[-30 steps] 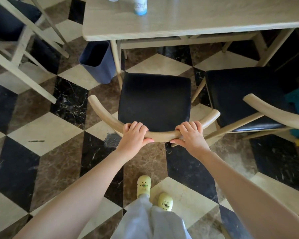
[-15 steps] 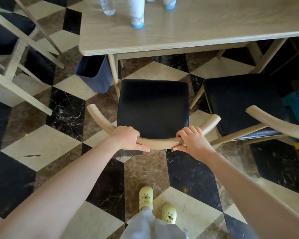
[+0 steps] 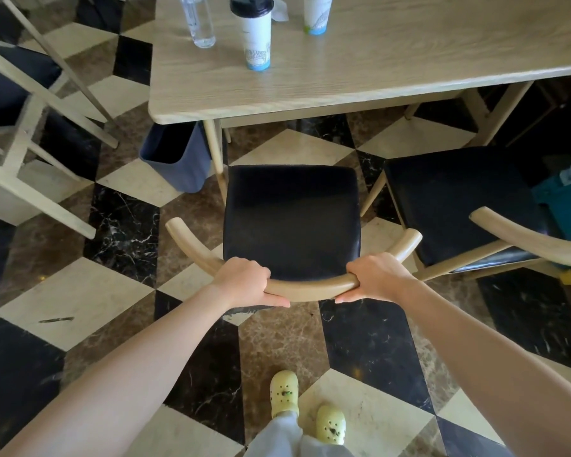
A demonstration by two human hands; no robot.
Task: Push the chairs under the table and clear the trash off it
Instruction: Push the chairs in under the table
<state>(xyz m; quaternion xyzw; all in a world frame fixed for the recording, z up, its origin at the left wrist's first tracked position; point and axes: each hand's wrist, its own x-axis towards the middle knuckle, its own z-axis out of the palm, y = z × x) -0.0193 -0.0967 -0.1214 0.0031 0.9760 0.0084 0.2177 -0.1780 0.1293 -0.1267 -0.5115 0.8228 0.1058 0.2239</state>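
A wooden chair with a black seat point(image 3: 292, 219) stands in front of me, its seat just short of the light wood table point(image 3: 393, 67). My left hand point(image 3: 243, 280) and my right hand point(image 3: 374, 277) both grip its curved backrest rail point(image 3: 310, 286). On the table stand a lidded paper cup point(image 3: 256, 34), a clear plastic bottle point(image 3: 200, 21) and a second paper cup point(image 3: 317, 13). A crumpled white piece point(image 3: 281, 9) lies between the cups.
A second black-seated chair point(image 3: 455, 199) stands to the right, pulled out from the table. A dark blue bin point(image 3: 178, 159) sits by the table leg on the left. Another chair frame point(image 3: 20, 127) is at far left. A teal box point(image 3: 564, 199) is at right.
The view has tilted up, showing more of the table top. Both hands have shifted from resting over the rail to a wider, firmer grip on it.
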